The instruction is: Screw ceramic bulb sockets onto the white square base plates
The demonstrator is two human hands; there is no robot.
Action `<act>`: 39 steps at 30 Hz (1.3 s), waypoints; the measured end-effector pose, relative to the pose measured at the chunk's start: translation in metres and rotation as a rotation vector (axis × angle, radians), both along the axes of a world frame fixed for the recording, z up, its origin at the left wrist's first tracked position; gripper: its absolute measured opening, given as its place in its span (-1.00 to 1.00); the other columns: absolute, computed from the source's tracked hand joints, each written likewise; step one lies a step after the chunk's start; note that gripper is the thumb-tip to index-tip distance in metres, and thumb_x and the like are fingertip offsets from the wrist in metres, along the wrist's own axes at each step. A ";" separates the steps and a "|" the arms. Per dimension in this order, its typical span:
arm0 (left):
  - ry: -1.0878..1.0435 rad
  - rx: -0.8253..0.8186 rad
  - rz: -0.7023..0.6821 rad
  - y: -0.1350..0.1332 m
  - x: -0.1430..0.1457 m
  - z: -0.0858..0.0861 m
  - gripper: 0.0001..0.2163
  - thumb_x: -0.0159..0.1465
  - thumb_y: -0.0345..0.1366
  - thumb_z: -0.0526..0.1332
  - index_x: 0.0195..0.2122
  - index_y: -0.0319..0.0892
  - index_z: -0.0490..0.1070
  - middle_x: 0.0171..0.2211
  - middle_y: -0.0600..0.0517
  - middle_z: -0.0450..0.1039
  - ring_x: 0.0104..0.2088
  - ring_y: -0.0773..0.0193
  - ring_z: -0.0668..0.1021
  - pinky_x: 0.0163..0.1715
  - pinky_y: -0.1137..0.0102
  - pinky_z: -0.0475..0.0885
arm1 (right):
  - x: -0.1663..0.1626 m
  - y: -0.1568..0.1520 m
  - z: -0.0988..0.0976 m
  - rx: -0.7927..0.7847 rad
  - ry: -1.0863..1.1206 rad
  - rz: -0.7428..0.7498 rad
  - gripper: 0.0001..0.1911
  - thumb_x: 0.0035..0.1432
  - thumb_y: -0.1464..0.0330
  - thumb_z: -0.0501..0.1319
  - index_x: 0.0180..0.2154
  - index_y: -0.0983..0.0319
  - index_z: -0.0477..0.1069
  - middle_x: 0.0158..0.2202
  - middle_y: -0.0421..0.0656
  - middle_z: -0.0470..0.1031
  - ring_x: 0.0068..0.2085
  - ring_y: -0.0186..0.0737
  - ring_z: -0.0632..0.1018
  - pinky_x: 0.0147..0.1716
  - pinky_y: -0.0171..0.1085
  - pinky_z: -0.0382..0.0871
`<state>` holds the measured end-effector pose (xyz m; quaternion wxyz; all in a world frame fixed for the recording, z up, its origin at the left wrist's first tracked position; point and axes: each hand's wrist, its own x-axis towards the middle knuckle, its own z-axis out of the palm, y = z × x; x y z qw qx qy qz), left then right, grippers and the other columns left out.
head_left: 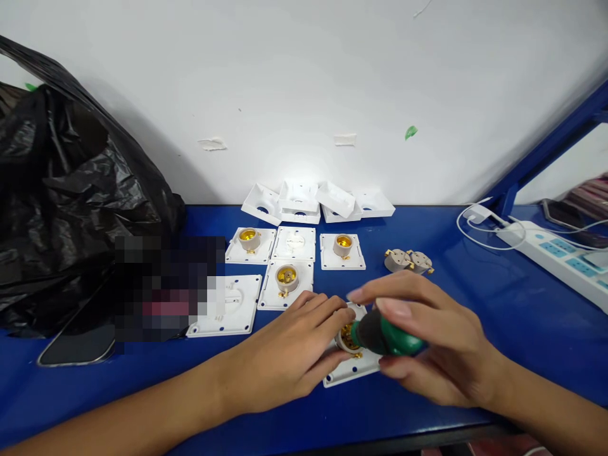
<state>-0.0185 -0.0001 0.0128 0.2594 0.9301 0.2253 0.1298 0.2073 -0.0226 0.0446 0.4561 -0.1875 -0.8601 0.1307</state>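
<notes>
My left hand (294, 348) is closed around a white square lamp-holder plate (349, 373) with a brass-lined socket (346, 335), pressing it on the blue table (475, 354). My right hand (427, 342) grips a screwdriver with a green and black handle (387, 335), its tip pointing into the socket. The screwdriver's shaft is hidden by the handle and my fingers.
Behind my hands lie several more white plates with sockets (287, 282) and empty white covers (299, 202). Two loose sockets (408, 261) sit to the right. A power strip (555, 256) with cables is far right. A black plastic bag (61, 196) and a phone (78, 342) are at left.
</notes>
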 end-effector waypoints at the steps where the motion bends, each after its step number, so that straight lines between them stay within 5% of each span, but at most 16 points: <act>1: 0.005 -0.003 -0.008 0.000 0.000 0.000 -0.75 0.52 -0.25 0.15 0.19 -0.08 0.31 0.09 -0.11 0.45 0.05 -0.03 0.50 0.19 0.02 0.39 | -0.001 0.001 0.000 -0.025 0.011 0.040 -0.35 0.40 0.46 0.21 0.43 0.15 0.12 0.02 -0.01 0.59 0.00 -0.14 0.62 -0.14 -0.14 0.64; 6: -0.019 -0.002 -0.004 0.001 -0.001 -0.001 -0.75 0.52 -0.27 0.13 0.19 -0.12 0.30 0.01 -0.11 0.46 0.06 -0.01 0.50 0.16 0.05 0.40 | -0.004 0.002 -0.005 0.016 0.181 -0.056 -0.27 0.19 0.56 0.40 0.34 0.16 0.29 -0.27 -0.15 0.60 -0.29 -0.20 0.60 -0.41 -0.23 0.59; 12: -0.101 -0.072 0.028 0.002 -0.002 -0.006 -0.75 0.50 -0.24 0.21 0.17 -0.05 0.31 0.05 -0.06 0.47 0.11 0.00 0.49 0.22 0.05 0.36 | -0.001 0.003 -0.022 -0.080 0.127 -0.010 -0.24 0.30 0.51 0.30 0.43 0.16 0.10 0.22 0.06 0.49 0.09 -0.04 0.62 -0.02 -0.01 0.64; 18: -0.148 -0.144 0.032 0.004 -0.001 -0.005 -0.79 0.48 -0.32 0.24 0.11 -0.07 0.37 0.04 -0.03 0.48 0.08 0.06 0.49 0.14 0.12 0.41 | -0.006 0.013 -0.020 0.146 0.224 -0.076 -0.18 0.09 0.57 0.45 0.32 0.13 0.26 -0.30 -0.21 0.55 -0.35 -0.21 0.53 -0.39 -0.16 0.50; 22: -0.134 -0.140 0.070 0.003 -0.001 -0.004 -0.82 0.48 -0.28 0.25 0.08 -0.07 0.38 -0.02 -0.03 0.48 0.07 0.04 0.50 0.13 0.11 0.44 | -0.006 0.027 -0.014 0.160 0.163 -0.038 -0.37 0.26 0.47 0.30 0.32 0.20 0.25 -0.16 -0.10 0.54 -0.22 -0.18 0.58 -0.30 -0.15 0.53; 28: -0.099 -0.114 0.075 0.001 -0.002 -0.004 -0.74 0.47 -0.27 0.26 0.16 -0.05 0.35 0.05 -0.04 0.47 0.13 0.04 0.49 0.16 0.11 0.45 | -0.004 0.034 -0.025 0.264 0.273 -0.171 -0.30 0.16 0.48 0.40 0.29 0.15 0.27 -0.21 -0.17 0.49 -0.28 -0.22 0.49 -0.38 -0.22 0.50; 33: -0.098 -0.094 0.070 0.001 0.000 -0.001 -0.77 0.49 -0.27 0.23 0.15 -0.07 0.36 0.05 -0.05 0.48 0.14 0.04 0.48 0.20 0.11 0.43 | -0.003 0.022 -0.024 0.154 0.242 -0.061 -0.41 0.30 0.48 0.25 0.32 0.23 0.25 -0.02 0.00 0.56 -0.07 -0.10 0.60 -0.20 -0.09 0.58; 39: -0.097 -0.090 0.050 0.002 0.001 0.002 -0.72 0.49 -0.30 0.23 0.20 0.00 0.34 0.09 0.00 0.48 0.14 0.07 0.48 0.23 0.12 0.39 | -0.007 0.015 -0.019 0.178 0.304 0.000 -0.32 0.21 0.53 0.35 0.32 0.25 0.26 -0.20 -0.13 0.51 -0.22 -0.22 0.54 -0.31 -0.20 0.54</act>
